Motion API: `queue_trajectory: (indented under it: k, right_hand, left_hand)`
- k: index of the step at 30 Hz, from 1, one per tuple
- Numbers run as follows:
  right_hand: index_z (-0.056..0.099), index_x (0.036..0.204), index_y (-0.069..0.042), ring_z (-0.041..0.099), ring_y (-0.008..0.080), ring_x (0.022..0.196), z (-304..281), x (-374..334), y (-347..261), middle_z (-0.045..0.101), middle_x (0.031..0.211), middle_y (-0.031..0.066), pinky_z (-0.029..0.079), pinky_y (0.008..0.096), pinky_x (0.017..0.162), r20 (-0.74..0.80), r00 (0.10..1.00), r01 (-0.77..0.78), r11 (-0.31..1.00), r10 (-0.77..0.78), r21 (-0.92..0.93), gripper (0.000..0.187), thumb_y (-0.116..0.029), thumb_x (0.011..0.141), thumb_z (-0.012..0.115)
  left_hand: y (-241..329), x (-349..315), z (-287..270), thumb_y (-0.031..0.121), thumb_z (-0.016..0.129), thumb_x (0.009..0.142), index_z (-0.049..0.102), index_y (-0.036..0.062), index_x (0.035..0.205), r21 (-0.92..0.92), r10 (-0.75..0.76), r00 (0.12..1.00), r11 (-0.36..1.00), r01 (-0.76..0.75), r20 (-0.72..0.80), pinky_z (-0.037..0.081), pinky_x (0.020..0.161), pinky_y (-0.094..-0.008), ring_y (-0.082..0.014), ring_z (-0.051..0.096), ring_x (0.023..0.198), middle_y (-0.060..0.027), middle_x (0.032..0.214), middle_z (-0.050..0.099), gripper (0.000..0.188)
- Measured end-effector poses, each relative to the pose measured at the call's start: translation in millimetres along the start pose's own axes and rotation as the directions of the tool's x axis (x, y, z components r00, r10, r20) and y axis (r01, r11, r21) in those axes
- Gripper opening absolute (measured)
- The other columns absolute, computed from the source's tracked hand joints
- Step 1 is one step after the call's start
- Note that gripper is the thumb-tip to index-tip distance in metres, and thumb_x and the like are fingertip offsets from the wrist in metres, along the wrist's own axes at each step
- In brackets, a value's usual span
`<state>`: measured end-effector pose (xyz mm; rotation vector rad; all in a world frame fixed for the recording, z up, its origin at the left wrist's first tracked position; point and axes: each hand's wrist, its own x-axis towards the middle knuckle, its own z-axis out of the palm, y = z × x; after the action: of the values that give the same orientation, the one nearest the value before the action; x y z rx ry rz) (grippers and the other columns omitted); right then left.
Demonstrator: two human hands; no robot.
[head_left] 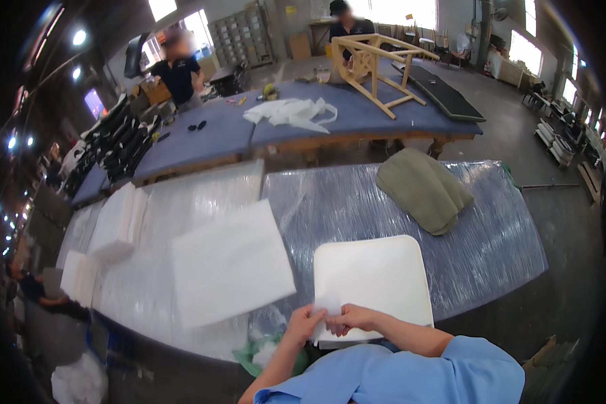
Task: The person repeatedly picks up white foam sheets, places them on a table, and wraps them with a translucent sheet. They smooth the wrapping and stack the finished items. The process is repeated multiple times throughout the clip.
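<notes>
A white rounded seat pad (374, 279) lies on the plastic-covered table (478, 242) right in front of me. At its near edge my left hand (305, 322) and my right hand (350, 318) meet, both pinching a small white scrap of thin material (328, 304) that stands up from the pad's edge. Both sleeves are light blue. Left of the pad lies a square sheet of white foam (229, 264).
An olive green fabric cover (424, 188) lies at the table's far right. Stacked white foam pieces (114, 225) sit at the left. Behind, blue-topped tables (357, 114) hold white wadding (291, 111) and a wooden chair frame (374, 64), with two people working there.
</notes>
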<state>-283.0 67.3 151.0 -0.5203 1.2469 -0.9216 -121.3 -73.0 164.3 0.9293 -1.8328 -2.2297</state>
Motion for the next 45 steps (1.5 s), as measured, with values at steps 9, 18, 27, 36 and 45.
queue_trajectory:
  k: [9,18,27,36,45]
  right_hand:
    - [0.07,0.102,-0.005,0.06,0.0101,0.074,-35.9,-54.3,-1.5,0.066,0.084,0.0001,0.049,0.0264,0.065,-0.297,0.922,0.299,0.944,-0.248,0.141,0.019,-0.024,0.097,0.071]
    - [0.072,0.098,-0.004,0.056,0.0093,0.069,-78.1,-116.8,34.9,0.064,0.079,-0.0008,0.047,0.026,0.065,-0.445,0.853,0.379,0.911,-0.274,0.165,0.017,-0.02,0.101,0.067]
    - [0.071,0.114,-0.004,0.059,0.0102,0.076,-66.9,-137.3,47.3,0.065,0.085,-0.0004,0.05,0.0268,0.07,-0.635,0.684,0.485,0.874,-0.359,0.028,0.022,-0.017,0.097,0.071]
    - [0.072,0.107,-0.001,0.062,0.0113,0.074,-83.4,-93.9,60.8,0.07,0.082,0.0019,0.052,0.0265,0.071,-0.417,0.874,0.282,0.959,-0.249,0.018,0.02,-0.014,0.093,0.073]
    - [0.071,0.101,-0.003,0.059,0.0106,0.074,-71.1,-36.9,3.6,0.067,0.083,0.0006,0.049,0.0274,0.069,-0.421,0.843,0.222,0.928,-0.336,-0.298,0.016,-0.016,0.092,0.075]
  left_hand:
    - [1.8,1.8,57.1,0.024,0.067,0.099,0.071,-0.0052,0.114,-0.118,-0.114,0.988,0.988,0.101,-0.106,0.055,0.071,-0.0329,-0.0159,0.069,0.081,-0.0106,0.098,0.075,0.033]
    - [8.7,-20.1,141.8,0.017,0.06,0.102,0.062,-0.003,0.125,-0.246,-0.211,0.971,0.941,0.232,0.109,0.059,0.076,-0.0351,-0.0255,0.073,0.086,-0.0157,0.109,0.073,0.031]
    - [-21.4,-18.4,159.3,0.015,0.063,0.1,0.066,0.0003,0.115,0.167,-0.189,0.982,0.969,0.184,0.011,0.056,0.069,-0.0286,-0.0148,0.068,0.077,-0.0067,0.092,0.071,0.021]
    - [-16.2,21.5,114.1,0.018,0.071,0.092,0.071,-0.0011,0.104,0.157,0.021,0.989,0.988,0.002,-0.147,0.051,0.068,-0.0316,-0.0152,0.064,0.073,-0.009,0.084,0.07,0.023]
    - [4.8,71.5,59.6,0.019,0.071,0.096,0.069,0.004,0.114,0.218,-0.013,0.999,0.976,0.003,0.041,0.052,0.074,-0.0284,-0.0115,0.065,0.087,-0.0036,0.093,0.07,0.024]
